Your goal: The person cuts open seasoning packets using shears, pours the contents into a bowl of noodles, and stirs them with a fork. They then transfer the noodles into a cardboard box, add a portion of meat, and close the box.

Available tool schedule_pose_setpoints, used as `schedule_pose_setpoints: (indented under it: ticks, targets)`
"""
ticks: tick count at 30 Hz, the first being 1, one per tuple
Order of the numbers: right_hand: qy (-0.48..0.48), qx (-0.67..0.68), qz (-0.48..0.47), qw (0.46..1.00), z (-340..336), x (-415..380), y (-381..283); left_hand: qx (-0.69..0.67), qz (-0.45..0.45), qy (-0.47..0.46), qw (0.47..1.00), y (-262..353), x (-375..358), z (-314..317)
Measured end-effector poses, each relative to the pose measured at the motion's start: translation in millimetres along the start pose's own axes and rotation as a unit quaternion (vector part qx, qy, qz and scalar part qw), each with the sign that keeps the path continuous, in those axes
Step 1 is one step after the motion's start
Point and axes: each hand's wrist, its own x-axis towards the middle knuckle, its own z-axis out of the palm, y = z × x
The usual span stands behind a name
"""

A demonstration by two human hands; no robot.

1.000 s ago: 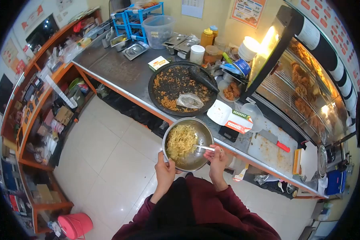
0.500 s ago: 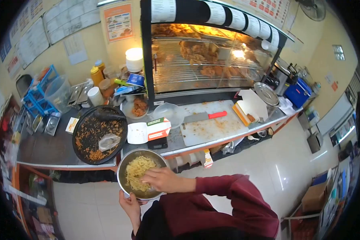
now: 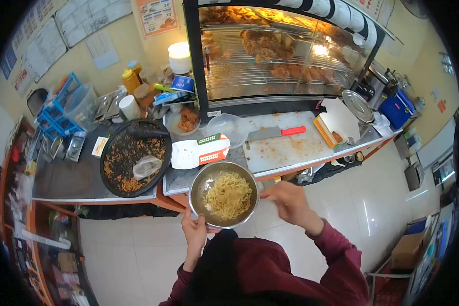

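Observation:
A steel bowl (image 3: pixel 194 201) of cooked noodles (image 3: pixel 228 196) is held up in front of the counter, in the lower middle. At its lower left rim, my left hand (image 3: pixel 195 234) is closed on the bowl, thumb near the edge and the other fingers partly hidden below. My right hand (image 3: pixel 290 204) is beside the bowl's right rim, outside the noodles, with curled fingers and its fingertips close to the metal. Slight blur hides whether it touches the rim or what it pinches.
Behind the bowl are an open carton (image 3: pixel 186 154), a black pan of crumbs (image 3: pixel 132 135), and a white board (image 3: pixel 290 153) with a red-handled knife (image 3: pixel 293 131). An open box (image 3: pixel 340 120) stands right, below the glass cabinet (image 3: pixel 275 92) of fried food.
My right hand has come out of the noodles and moved right, past the rim. The bowl and my left hand appear farther right in view, partly as the camera view shifted.

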Motion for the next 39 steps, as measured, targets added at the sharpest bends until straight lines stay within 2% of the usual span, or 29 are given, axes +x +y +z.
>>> schedule_pose_setpoints:
  ticks: [2,4,9,12,15,17,19,22,25,26,28,30,32,33,36,39]
  targets:
    - [0.101,0.058,0.19,0.975,2,-19,9,-0.008,0.021,0.001,1.0,-4,6,4]
    - [0.196,0.158,0.41,0.877,15,-46,29,0.002,0.039,-0.005,0.999,-4,10,7]
    - [0.192,0.054,0.43,0.88,-31,-41,32,-0.008,0.029,-0.022,0.999,1,6,20]
    - [0.196,0.04,0.427,0.882,-53,-26,20,-0.034,-0.009,-0.018,0.999,-10,2,24]
    - [0.173,0.046,0.409,0.895,-42,-17,9,-0.024,-0.025,-0.035,0.999,-14,-7,37]
    - [0.074,0.0,0.302,0.95,-32,-14,3,-0.028,-0.014,-0.049,0.998,-17,-11,51]
    - [-0.039,-0.067,0.165,0.983,-44,0,-6,-0.034,0.001,-0.062,0.997,-19,-14,67]
    - [-0.048,-0.109,0.114,0.986,-79,6,-4,0.011,-0.014,-0.074,0.997,-12,-20,92]
    - [0.027,-0.139,0.099,0.985,-116,-8,31,0.024,-0.001,-0.069,0.997,-16,-17,135]
    - [0.054,-0.154,0.121,0.979,-129,-21,51,0.027,0.003,-0.066,0.997,-21,-16,152]
    - [0.115,-0.087,0.252,0.957,-140,-61,96,0.047,0.025,-0.075,0.996,-32,-12,192]
    - [0.165,0.007,0.409,0.898,-136,-121,144,0.071,0.052,-0.088,0.992,-44,-7,233]
    - [0.251,0.144,0.479,0.829,-117,-174,181,0.081,0.089,-0.101,0.988,-58,-2,280]
    - [0.289,0.21,0.505,0.786,-116,-186,191,0.107,0.082,-0.107,0.985,-60,0,297]
    - [0.342,0.294,0.535,0.715,-129,-184,202,0.154,0.056,-0.116,0.98,-65,5,333]
    - [0.334,0.289,0.528,0.726,-156,-174,219,0.118,0.028,-0.13,0.984,-72,11,351]
